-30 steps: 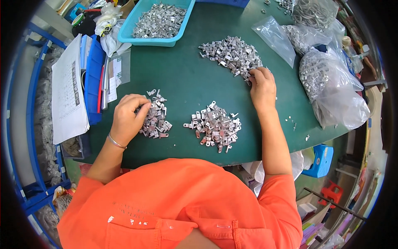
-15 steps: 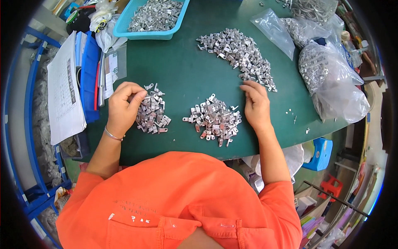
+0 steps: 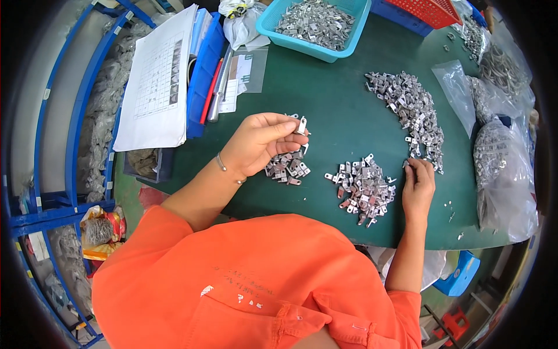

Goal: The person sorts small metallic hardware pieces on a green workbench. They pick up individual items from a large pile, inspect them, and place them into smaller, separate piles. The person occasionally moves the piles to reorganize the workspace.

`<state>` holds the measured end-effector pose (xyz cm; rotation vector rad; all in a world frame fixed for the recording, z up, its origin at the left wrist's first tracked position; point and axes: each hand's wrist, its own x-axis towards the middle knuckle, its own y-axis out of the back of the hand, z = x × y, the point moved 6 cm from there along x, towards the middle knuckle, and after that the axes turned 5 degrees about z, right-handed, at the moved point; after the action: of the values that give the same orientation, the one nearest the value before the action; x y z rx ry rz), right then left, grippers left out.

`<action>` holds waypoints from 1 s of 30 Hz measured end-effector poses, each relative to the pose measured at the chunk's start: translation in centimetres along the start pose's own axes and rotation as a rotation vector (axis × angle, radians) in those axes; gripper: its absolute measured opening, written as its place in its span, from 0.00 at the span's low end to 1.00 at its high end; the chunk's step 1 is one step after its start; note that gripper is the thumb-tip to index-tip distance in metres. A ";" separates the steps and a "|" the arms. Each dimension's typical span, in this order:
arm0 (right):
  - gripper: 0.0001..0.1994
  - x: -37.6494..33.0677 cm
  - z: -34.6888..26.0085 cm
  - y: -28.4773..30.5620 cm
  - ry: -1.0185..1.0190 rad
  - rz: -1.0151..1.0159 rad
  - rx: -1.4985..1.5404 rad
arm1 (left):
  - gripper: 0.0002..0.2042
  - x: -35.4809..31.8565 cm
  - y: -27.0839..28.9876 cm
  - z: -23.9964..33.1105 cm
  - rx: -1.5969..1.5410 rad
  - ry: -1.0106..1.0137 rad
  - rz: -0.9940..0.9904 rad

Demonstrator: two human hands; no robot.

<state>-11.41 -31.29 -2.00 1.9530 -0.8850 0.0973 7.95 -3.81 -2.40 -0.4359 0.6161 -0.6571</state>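
My left hand (image 3: pixel 261 142) is closed in a pinch and holds up a small silver metal bracket (image 3: pixel 302 125) with a hole in its tab. Below and partly behind that hand lies a small heap of like brackets (image 3: pixel 288 167). My right hand (image 3: pixel 419 189) is closed too, its fingertips on a small metal bracket (image 3: pixel 406 164) that they mostly hide. It rests between the middle heap of brackets (image 3: pixel 365 189) and the lower end of a long curved heap (image 3: pixel 411 110). Some brackets in the middle heap look reddish.
A turquoise basket (image 3: pixel 331 53) full of brackets stands at the back of the green table (image 3: pixel 325 96). Clear plastic bags of metal parts (image 3: pixel 503 168) line the right side. At the left are a blue tray (image 3: pixel 203 81) with papers (image 3: pixel 157 87) and a blue rack (image 3: pixel 61 104).
The whole view has shifted, so the table sits further right and lower. My left hand has lifted a bracket from the left heap. My right hand stays by the curved heap, its fingers now pinched.
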 end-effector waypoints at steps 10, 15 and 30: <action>0.02 -1.2 1.2 1.1 -0.169 0.064 0.065 | 0.01 -1.4 1.6 2.8 1.139 -0.531 0.165; 0.05 -2.9 2.8 1.3 -0.738 -0.064 0.580 | 0.02 -0.8 0.8 2.8 1.108 -0.557 0.173; 0.06 0.2 -3.9 2.0 0.075 0.109 0.203 | 0.04 0.2 -9.4 -2.9 0.766 -0.525 -0.233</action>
<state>-11.39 -28.83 1.62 2.0725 -0.9633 0.3337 2.18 -11.17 0.54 0.0523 -0.2047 -0.8996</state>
